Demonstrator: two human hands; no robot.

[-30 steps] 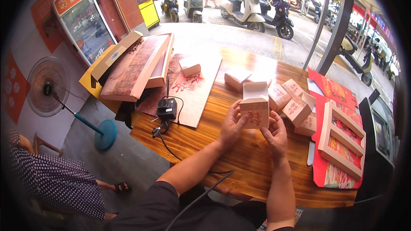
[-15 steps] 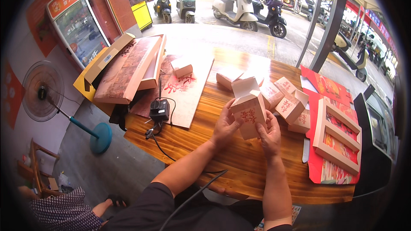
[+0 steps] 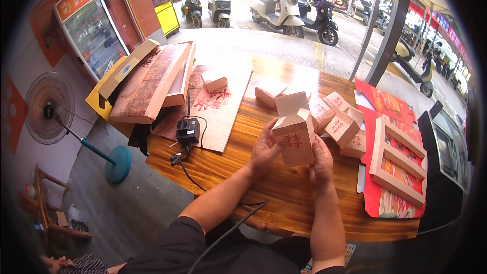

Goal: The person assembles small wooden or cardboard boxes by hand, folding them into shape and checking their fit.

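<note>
A small beige cardboard box [image 3: 296, 143] with red lettering is held up above the wooden table, its top flaps standing raised. My left hand [image 3: 266, 148] grips its left side, the thumb across the printed front. On the opposite side, my right hand [image 3: 321, 160] has its thumb along the edge and the fingers behind, partly hidden. Just beyond lie several similar small boxes, among them one with a raised flap [image 3: 344, 126] and a pale one [image 3: 270, 93] farther left.
A large flat box [image 3: 149, 83] and a printed board [image 3: 231, 106] bearing another small box lie left. A black device [image 3: 188, 130] with cables sits near the left edge. On the right, a cardboard divider frame [image 3: 401, 165] rests on red printed packaging [image 3: 373, 193]. A fan [image 3: 117, 164] stands on the floor.
My right thumb has shifted from the box's front toward its right edge. The box stays in both hands, nearly in place. At lower left, the seated person has moved lower in view.
</note>
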